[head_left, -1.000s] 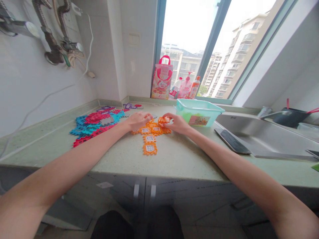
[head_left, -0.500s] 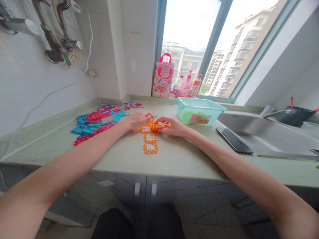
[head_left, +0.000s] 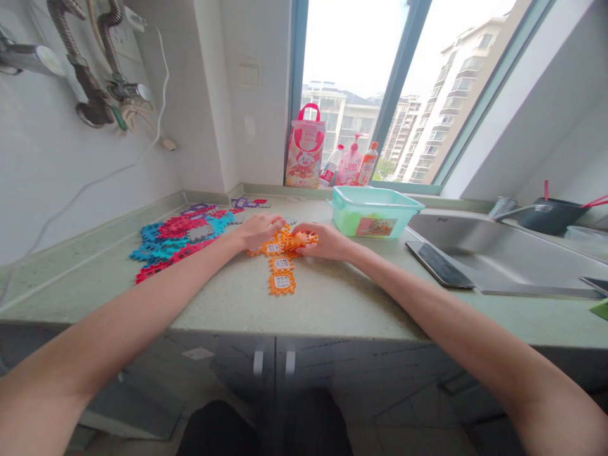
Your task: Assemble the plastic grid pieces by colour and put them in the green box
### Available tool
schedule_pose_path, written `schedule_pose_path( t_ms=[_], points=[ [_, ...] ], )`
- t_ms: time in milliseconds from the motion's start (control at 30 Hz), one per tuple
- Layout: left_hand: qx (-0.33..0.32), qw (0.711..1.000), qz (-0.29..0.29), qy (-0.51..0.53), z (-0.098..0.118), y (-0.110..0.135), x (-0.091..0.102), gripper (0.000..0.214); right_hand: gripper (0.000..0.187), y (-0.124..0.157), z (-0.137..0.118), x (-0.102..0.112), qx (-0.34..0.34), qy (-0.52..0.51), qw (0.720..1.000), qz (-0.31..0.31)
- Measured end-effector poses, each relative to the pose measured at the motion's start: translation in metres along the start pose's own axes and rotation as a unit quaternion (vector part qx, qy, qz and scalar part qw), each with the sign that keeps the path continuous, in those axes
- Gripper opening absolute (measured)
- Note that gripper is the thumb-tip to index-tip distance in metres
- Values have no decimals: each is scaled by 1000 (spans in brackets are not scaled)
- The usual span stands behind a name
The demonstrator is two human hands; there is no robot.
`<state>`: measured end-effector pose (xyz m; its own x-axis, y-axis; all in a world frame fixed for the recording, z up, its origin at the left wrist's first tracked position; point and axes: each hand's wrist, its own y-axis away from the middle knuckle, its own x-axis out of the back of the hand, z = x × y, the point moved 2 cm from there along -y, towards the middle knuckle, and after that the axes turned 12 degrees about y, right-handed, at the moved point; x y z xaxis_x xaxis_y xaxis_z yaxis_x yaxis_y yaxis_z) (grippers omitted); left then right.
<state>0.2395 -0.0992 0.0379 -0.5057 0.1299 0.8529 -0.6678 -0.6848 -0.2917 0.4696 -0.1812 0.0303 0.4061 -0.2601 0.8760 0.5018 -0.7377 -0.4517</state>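
Flat orange interlocking tiles (head_left: 282, 283) lie on the counter, joined in a strip toward me, with white window-like panels in them. At the strip's far end, more orange tiles form a raised cluster between my hands. My right hand (head_left: 325, 242) is closed around the cluster's right side, thumb on the near side. From the left, my left hand (head_left: 260, 230) curls its fingers on the cluster's far left part, its fingertips partly hidden. To the left of my hands lies a heap of red, blue and purple tiles (head_left: 183, 231), with a grey one among them.
A mint-green plastic tub (head_left: 380, 212) with something green inside stands behind my right hand. A phone (head_left: 437, 264) lies at the edge of the steel sink (head_left: 503, 253). A pink bag (head_left: 306, 152) and several bottles (head_left: 350, 164) line the windowsill.
The view has shifted slightly, so the scene sits a little further left. Both hands stay at the orange tiles, with little visible change in their grip.
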Motion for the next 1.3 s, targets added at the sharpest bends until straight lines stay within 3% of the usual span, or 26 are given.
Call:
schedule_pose_path(
  t_ms=[133,267,400,500,600,767,1300],
  points=[
    [-7,1000,0,-8,-4,-1,0,62,37,0,-2,13,0,20,999,44],
    [1,1000,3,-4,-6,-1,0,62,37,2,3,48,-47,52,987,145],
    [6,1000,6,-3,-4,0,1,62,39,10,25,92,-125,123,950,259],
    [3,1000,6,-6,-5,0,1,61,38,21,50,114,-208,179,914,299],
    [5,1000,11,-1,-9,0,1,59,38,30,70,122,-261,211,902,272],
    [9,1000,14,8,-9,1,2,58,41,36,87,121,-309,221,904,195],
    [16,1000,10,-2,-6,1,5,59,36,35,80,124,-314,246,911,107]
  ],
)
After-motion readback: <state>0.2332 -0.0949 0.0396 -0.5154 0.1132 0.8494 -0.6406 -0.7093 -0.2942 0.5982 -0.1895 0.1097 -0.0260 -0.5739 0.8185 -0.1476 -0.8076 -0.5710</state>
